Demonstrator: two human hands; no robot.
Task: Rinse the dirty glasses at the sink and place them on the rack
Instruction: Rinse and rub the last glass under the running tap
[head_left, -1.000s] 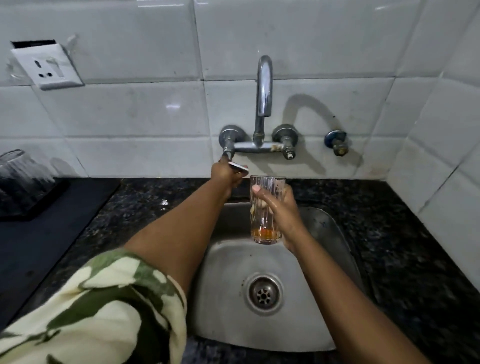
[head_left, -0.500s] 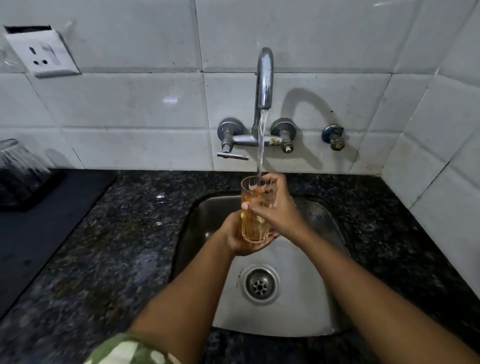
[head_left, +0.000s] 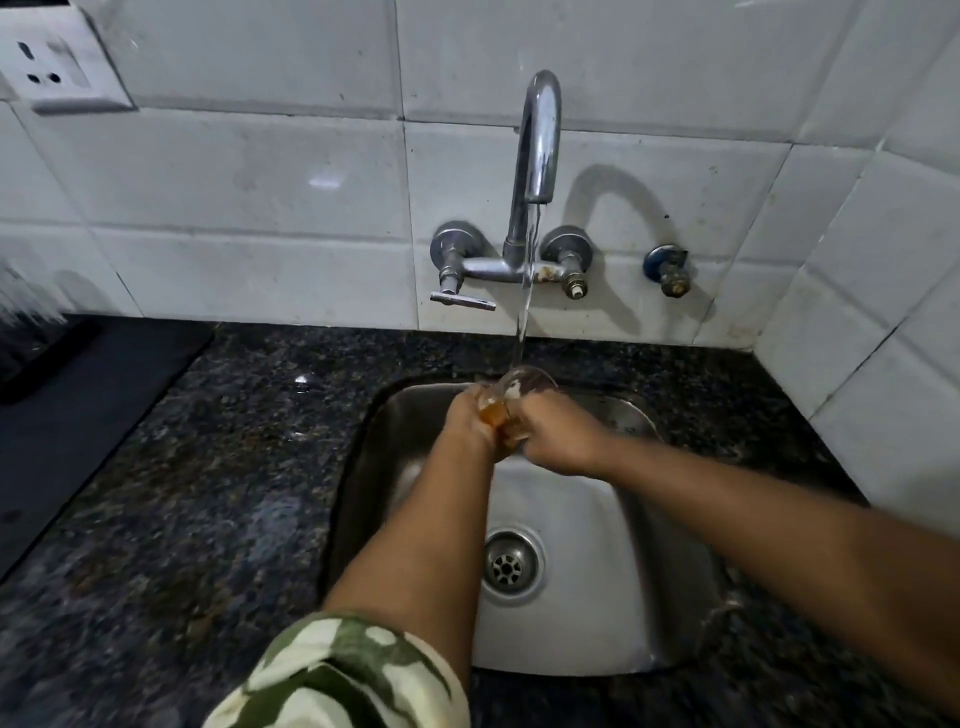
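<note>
A clear glass (head_left: 511, 400) with orange-brown liquid in it is held over the steel sink (head_left: 582, 525), its mouth tipped toward the wall. Water runs from the chrome tap (head_left: 537, 150) onto its rim. My left hand (head_left: 470, 423) wraps the glass from the left and my right hand (head_left: 558, 439) grips it from the right; most of the glass is hidden between them. At the far left edge a black rack (head_left: 31, 358) carries an upturned glass (head_left: 23, 299), only partly in view.
Dark speckled granite counter (head_left: 208, 493) surrounds the sink. A black mat (head_left: 88, 400) lies on the left. The tap's left lever (head_left: 462, 301) sticks out sideways. A wall socket (head_left: 52, 67) sits top left; white tiled walls close the back and right.
My left hand left the tap lever and joined the right on the glass. Water started running. The glass dropped lower into the sink and tilted toward the wall.
</note>
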